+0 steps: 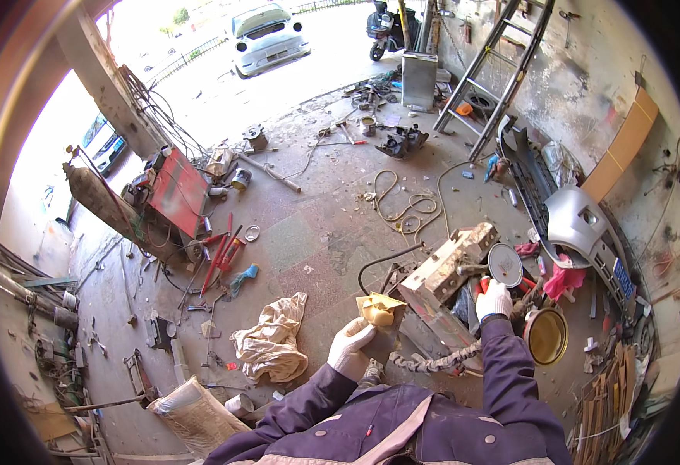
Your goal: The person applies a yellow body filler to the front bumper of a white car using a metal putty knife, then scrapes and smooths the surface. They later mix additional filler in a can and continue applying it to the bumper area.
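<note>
My left hand (351,349), in a white work glove, grips a flat board (384,341) at its left edge. A lump of yellowish paste (379,311) sits on the board's upper part. On the right, my right hand (495,301), also gloved, is curled beside a red object (483,285) at its fingertips; its kind and how firmly it is held do not show. Just beyond that hand is a round pale tin lid (505,264). An opened tin (546,336) with a yellowish inside lies to the right of my right forearm.
A worn metal beam-like stand (452,267) is in front of me, with a thick wrapped hose (437,363) near its base. A crumpled cloth (272,338) lies left. Grey bumper parts (580,221) lean right, near a ladder (497,74). Red tools (225,260) and a rope (406,205) litter the floor.
</note>
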`<state>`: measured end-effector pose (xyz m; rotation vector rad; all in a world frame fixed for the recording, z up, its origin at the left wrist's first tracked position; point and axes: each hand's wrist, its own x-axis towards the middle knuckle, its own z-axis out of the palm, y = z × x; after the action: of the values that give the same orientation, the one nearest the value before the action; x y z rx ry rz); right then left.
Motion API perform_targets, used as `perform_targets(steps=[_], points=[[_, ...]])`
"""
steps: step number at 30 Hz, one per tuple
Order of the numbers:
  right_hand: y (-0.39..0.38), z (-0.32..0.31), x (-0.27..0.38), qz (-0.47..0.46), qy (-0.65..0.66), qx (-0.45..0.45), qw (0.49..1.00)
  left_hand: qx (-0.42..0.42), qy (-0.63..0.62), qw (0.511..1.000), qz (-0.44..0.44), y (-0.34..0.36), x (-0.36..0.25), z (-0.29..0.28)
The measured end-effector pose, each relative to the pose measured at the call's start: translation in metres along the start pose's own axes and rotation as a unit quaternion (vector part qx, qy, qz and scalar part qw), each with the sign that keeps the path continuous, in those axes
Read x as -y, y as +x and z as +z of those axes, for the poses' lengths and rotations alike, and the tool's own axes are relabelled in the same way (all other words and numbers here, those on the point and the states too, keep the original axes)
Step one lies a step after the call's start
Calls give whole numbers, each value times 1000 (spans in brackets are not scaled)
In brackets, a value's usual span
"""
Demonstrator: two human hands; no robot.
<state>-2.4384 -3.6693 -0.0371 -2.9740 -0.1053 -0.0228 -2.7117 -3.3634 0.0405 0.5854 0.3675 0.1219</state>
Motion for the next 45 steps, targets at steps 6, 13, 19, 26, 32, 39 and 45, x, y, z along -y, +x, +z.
perform_targets(steps=[6, 13, 19, 26, 32, 39, 45], points=[[-9, -14, 12, -18, 75, -2, 997, -10, -7, 1000, 4, 11, -14, -5], [-75, -94, 50, 83, 755, 203, 618, -27, 30, 997, 70, 22, -17, 21], [-119, -152, 72, 35, 801, 297, 518, -40, 77, 994, 72, 28, 6, 51], [-137, -161, 68, -18, 584, 275, 764, -65, 212, 972, 81, 22, 33, 74], [-146, -154, 50, -227, 426, 132, 866, -69, 237, 967, 65, 13, 40, 93], [-151, -151, 35, -241, 367, 137, 888, -79, 289, 950, 87, 7, 47, 99], [-156, -162, 38, -240, 396, 97, 881, -73, 310, 944, 82, 3, 50, 105]])
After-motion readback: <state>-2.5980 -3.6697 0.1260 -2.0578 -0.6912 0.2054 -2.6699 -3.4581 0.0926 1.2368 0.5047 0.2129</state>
